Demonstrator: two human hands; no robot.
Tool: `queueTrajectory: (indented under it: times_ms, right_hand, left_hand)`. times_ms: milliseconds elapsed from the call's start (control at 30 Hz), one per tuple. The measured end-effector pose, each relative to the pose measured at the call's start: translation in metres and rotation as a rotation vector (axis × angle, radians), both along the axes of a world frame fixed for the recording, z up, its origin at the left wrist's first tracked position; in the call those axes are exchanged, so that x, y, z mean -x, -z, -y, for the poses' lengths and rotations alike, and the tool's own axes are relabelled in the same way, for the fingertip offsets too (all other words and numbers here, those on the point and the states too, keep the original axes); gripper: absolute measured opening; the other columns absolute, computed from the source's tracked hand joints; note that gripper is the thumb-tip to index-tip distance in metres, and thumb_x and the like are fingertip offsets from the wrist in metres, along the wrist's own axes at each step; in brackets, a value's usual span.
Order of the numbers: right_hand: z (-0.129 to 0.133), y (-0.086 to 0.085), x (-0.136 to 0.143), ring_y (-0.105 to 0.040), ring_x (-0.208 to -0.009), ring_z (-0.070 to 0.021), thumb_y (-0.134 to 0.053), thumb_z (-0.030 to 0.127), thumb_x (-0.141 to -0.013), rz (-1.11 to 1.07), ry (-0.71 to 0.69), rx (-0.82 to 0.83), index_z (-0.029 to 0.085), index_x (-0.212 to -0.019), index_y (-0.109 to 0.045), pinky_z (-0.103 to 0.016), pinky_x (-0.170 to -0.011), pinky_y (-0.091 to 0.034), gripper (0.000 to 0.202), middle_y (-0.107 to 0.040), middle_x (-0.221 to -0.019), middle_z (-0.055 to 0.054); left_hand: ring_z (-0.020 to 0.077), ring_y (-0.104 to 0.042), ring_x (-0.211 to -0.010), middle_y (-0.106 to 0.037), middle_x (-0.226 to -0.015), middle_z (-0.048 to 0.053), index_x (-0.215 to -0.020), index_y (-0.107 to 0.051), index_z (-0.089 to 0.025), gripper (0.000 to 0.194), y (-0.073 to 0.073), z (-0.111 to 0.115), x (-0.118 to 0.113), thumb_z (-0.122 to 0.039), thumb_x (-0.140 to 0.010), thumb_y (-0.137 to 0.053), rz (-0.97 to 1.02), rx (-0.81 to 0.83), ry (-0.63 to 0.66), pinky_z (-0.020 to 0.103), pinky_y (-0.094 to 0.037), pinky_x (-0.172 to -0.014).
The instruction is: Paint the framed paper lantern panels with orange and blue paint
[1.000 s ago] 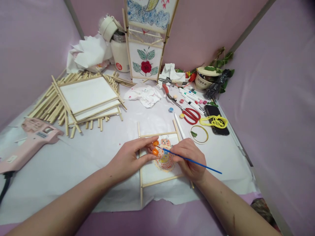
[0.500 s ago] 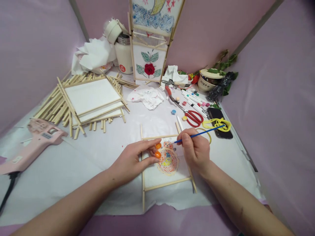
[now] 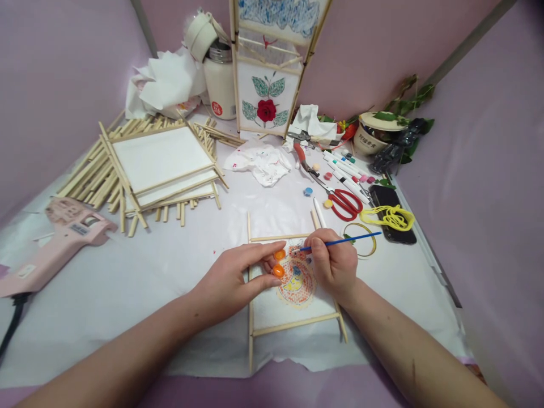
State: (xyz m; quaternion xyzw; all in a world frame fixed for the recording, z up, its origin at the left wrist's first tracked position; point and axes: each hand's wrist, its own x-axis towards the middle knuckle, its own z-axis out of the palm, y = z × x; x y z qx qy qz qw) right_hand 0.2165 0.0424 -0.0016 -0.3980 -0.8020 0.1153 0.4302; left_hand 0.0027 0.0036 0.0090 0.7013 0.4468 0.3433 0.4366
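A wood-framed white panel (image 3: 272, 314) lies flat before me, bearing a dotted orange, yellow and blue drawing (image 3: 297, 286). My right hand (image 3: 334, 263) pinches a thin blue paintbrush (image 3: 352, 239), its tip at the upper part of the drawing. Over the panel's left side, my left hand (image 3: 238, 275) holds a small orange paint pot (image 3: 278, 271) between its fingers. The pot's orange lid (image 3: 279, 255) is flipped up beside it. Part of the drawing's top is hidden by my fingers and the brush.
Left are a pink glue gun (image 3: 70, 243), framed blank panels (image 3: 165, 156) and wooden sticks (image 3: 87, 175). Behind stand a bottle (image 3: 220, 85) and a decorated lantern frame (image 3: 266, 85). Red-handled scissors (image 3: 346, 204), markers (image 3: 348, 175), a phone (image 3: 397, 226) with yellow cord (image 3: 389, 218) lie right.
The brush tip has moved left and slightly down onto the drawing, with my right hand turning a little. The view has shifted, so the whole scene appears displaced.
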Motion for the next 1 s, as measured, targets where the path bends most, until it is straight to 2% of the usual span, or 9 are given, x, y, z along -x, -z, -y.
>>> queueTrajectory:
  times_ms: [700,1000]
  right_hand:
    - [-0.0004,0.0031,0.0002,-0.057,-0.056,-0.0118,-0.045,0.02,-0.094,0.044,0.008,-0.001,0.019,-0.079,-0.057,-0.025,-0.054,-0.042,0.018,-0.062,-0.066,0.0]
    - [0.0002,0.0032,0.0001,-0.058,-0.056,-0.0122,-0.045,0.021,-0.094,0.02,0.027,0.015,0.019,-0.08,-0.057,-0.025,-0.054,-0.044,0.019,-0.063,-0.068,-0.001]
  left_hand:
    - [0.0167,-0.069,-0.089,-0.074,-0.099,0.004,-0.127,-0.061,-0.015,0.046,-0.0007,-0.0002,-0.0001,-0.023,-0.082,-0.071,0.01,-0.007,0.004,0.028,-0.052,-0.085]
    - [0.0176,-0.069,-0.089,-0.074,-0.099,0.004,-0.126,-0.062,-0.019,0.044,-0.0016,-0.0009,-0.0008,-0.024,-0.083,-0.069,-0.004,0.004,0.001,0.031,-0.053,-0.086]
